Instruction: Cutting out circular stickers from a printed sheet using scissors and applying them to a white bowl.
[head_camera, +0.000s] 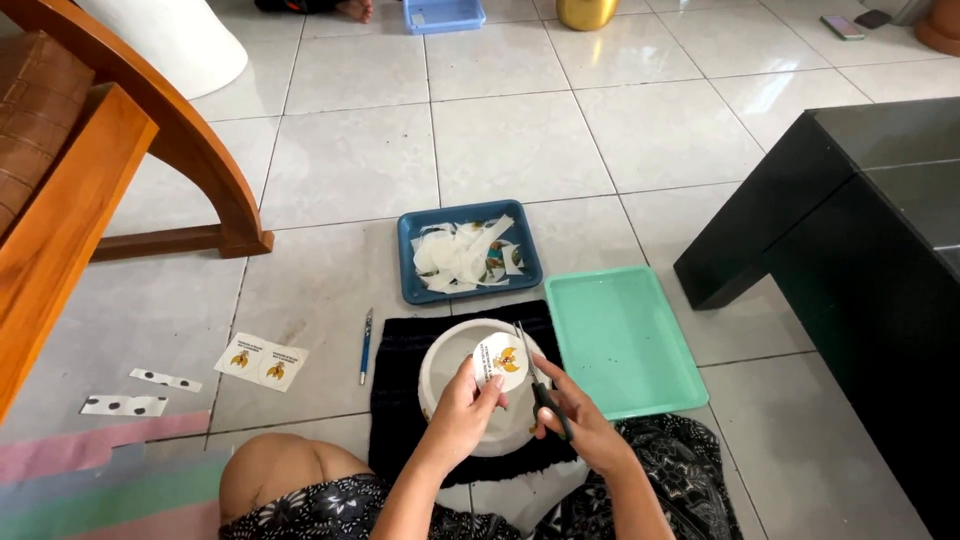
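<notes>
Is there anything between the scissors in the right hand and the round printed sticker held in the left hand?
Nothing visible. The left hand holds the round white printed sticker over the white bowl, and the black-handled scissors in the right hand have their blades right beside the sticker's edge.

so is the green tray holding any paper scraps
No, the green tray shows only its bare bottom, while the cut scraps lie in the blue tray behind it.
</notes>
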